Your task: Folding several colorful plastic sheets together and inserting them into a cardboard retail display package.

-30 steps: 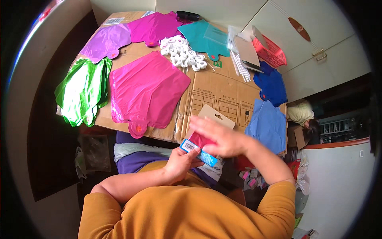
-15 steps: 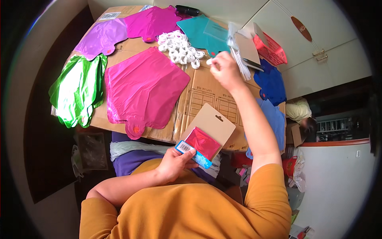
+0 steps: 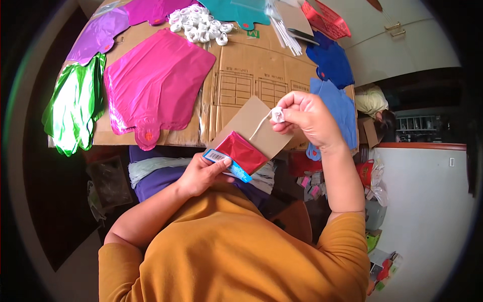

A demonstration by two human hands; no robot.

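My left hand point(image 3: 201, 176) grips a brown cardboard card point(image 3: 251, 117) at its lower end, thumb on the blue barcoded strip point(image 3: 236, 170). A folded red foil piece point(image 3: 243, 153) lies flat against the card above that strip. Over the card's right edge, my right hand point(image 3: 316, 120) pinches a small coil of white string point(image 3: 277, 115). A loose end of the string hangs from the coil down to the foil. Beyond the card, a heap of similar white coils point(image 3: 197, 25) sits near a large flat pink foil balloon point(image 3: 158, 83).
Green point(image 3: 75, 110), purple point(image 3: 103, 38), teal point(image 3: 241, 12), dark blue point(image 3: 329, 60) and light blue point(image 3: 336, 108) flat foil balloons ring the cardboard surface point(image 3: 231, 60). White sticks point(image 3: 287, 35) lie near a red basket point(image 3: 327, 20). Another person point(image 3: 372, 103) bends down at the right.
My right hand has come back from beside the heap to the card, bringing the white coil. Its string end now hangs over the card. The view has tilted downward.
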